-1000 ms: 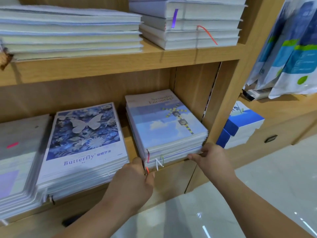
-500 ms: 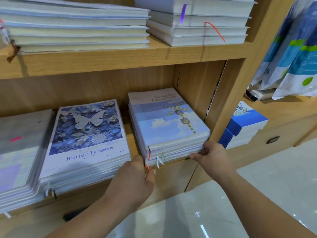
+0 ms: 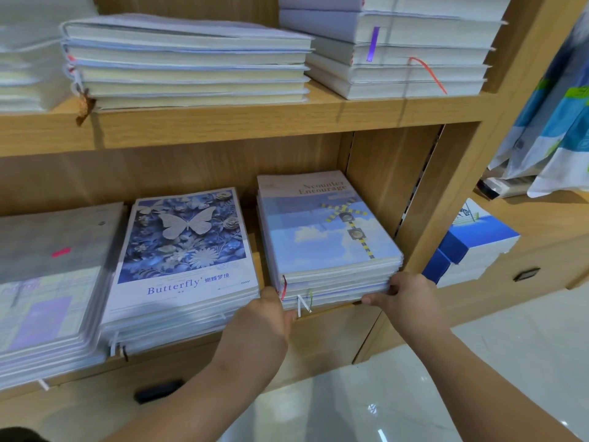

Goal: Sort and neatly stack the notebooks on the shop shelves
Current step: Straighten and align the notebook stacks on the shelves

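Notebook stack (image 3: 318,250) — glossy, flat, rectangular — left hand (image 3: 258,323) and right hand (image 3: 411,298) clamped on its front corners

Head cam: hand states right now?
Left hand: grips sky-cover stack, left front corner.
Right hand: grips the same stack, right front corner.

The leftmost notebook stack (image 3: 47,275) is blurred and cut off.
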The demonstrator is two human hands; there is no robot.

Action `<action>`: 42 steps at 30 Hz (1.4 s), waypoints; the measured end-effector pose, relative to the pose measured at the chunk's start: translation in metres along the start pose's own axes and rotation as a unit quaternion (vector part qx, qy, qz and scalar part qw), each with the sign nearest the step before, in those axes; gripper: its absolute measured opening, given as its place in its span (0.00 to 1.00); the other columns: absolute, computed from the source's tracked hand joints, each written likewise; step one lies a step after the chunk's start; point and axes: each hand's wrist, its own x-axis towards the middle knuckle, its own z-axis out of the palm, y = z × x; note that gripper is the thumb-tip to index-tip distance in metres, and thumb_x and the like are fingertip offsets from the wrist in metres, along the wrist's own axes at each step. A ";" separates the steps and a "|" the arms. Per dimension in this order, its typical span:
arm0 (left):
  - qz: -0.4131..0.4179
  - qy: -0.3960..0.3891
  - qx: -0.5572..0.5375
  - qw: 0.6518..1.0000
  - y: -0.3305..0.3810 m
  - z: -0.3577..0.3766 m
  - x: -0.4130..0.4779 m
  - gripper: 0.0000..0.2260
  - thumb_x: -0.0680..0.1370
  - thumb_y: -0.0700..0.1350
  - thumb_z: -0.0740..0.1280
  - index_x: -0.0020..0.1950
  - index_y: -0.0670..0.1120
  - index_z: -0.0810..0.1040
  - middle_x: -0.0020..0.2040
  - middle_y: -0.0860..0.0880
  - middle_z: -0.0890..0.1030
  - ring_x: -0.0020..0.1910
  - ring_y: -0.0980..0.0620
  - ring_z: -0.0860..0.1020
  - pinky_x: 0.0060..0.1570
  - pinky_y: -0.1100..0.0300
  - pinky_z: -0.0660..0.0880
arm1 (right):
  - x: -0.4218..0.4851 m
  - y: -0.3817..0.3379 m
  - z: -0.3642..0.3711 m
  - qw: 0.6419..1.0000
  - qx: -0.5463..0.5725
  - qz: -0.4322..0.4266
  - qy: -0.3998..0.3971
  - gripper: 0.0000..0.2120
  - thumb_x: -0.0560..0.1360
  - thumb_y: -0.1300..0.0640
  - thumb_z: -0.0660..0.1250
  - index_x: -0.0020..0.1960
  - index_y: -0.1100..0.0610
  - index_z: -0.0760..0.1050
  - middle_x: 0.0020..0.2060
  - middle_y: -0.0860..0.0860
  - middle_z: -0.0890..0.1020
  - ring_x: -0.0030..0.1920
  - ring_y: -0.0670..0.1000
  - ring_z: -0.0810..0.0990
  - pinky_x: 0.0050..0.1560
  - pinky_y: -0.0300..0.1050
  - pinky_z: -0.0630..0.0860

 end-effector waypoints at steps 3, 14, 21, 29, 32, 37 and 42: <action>-0.008 0.007 -0.010 1.000 -0.002 0.007 0.000 0.14 0.84 0.55 0.61 0.64 0.48 0.69 0.47 0.49 0.83 0.48 0.46 0.83 0.45 0.53 0.76 | 0.001 0.005 0.002 1.000 0.019 -0.006 -0.005 0.21 0.67 0.57 0.83 0.27 0.53 0.72 0.26 0.50 0.73 0.30 0.50 0.70 0.30 0.43 0.63; -0.037 0.042 -0.010 0.998 0.000 0.021 -0.002 0.10 0.83 0.56 0.60 0.55 0.52 0.63 0.46 0.50 0.84 0.46 0.46 0.83 0.39 0.56 0.70 | 0.013 0.008 0.006 0.998 -0.046 0.034 -0.036 0.12 0.74 0.48 0.77 0.35 0.48 0.78 0.36 0.50 0.83 0.41 0.59 0.83 0.48 0.59 0.82; -0.019 0.061 0.004 0.998 0.003 0.021 -0.006 0.13 0.83 0.57 0.60 0.60 0.49 0.69 0.45 0.49 0.84 0.45 0.46 0.83 0.38 0.57 0.65 | 0.014 0.003 0.000 0.998 -0.026 0.029 -0.045 0.11 0.72 0.51 0.79 0.36 0.52 0.80 0.32 0.48 0.83 0.36 0.52 0.84 0.44 0.54 0.83; -0.033 0.033 -0.001 0.999 0.007 0.016 -0.005 0.15 0.84 0.54 0.60 0.67 0.48 0.68 0.48 0.48 0.84 0.48 0.45 0.83 0.44 0.54 0.73 | 0.012 0.009 0.005 0.999 -0.020 0.024 -0.028 0.13 0.72 0.48 0.79 0.36 0.50 0.77 0.36 0.48 0.82 0.42 0.57 0.83 0.48 0.59 0.82; -0.038 -0.015 -0.032 0.999 0.009 0.003 -0.006 0.13 0.82 0.57 0.62 0.60 0.50 0.68 0.44 0.52 0.80 0.50 0.45 0.82 0.43 0.54 0.73 | 0.013 0.003 0.000 0.998 -0.040 0.028 -0.042 0.13 0.69 0.47 0.80 0.40 0.48 0.77 0.40 0.50 0.82 0.43 0.57 0.83 0.48 0.58 0.82; -0.038 -0.030 -0.042 0.998 0.010 -0.027 -0.007 0.15 0.79 0.63 0.62 0.49 0.53 0.69 0.45 0.50 0.80 0.50 0.45 0.80 0.45 0.54 0.74 | 0.017 -0.011 -0.019 0.994 -0.105 -0.017 -0.009 0.22 0.66 0.44 0.82 0.48 0.47 0.71 0.39 0.49 0.80 0.41 0.52 0.79 0.39 0.50 0.77; -0.018 -0.015 0.004 1.000 0.024 -0.035 0.000 0.16 0.83 0.62 0.57 0.47 0.50 0.67 0.44 0.47 0.79 0.51 0.43 0.80 0.45 0.53 0.72 | 0.016 -0.020 -0.023 0.994 -0.098 -0.029 -0.027 0.18 0.71 0.47 0.79 0.42 0.47 0.69 0.36 0.48 0.79 0.38 0.47 0.77 0.32 0.44 0.68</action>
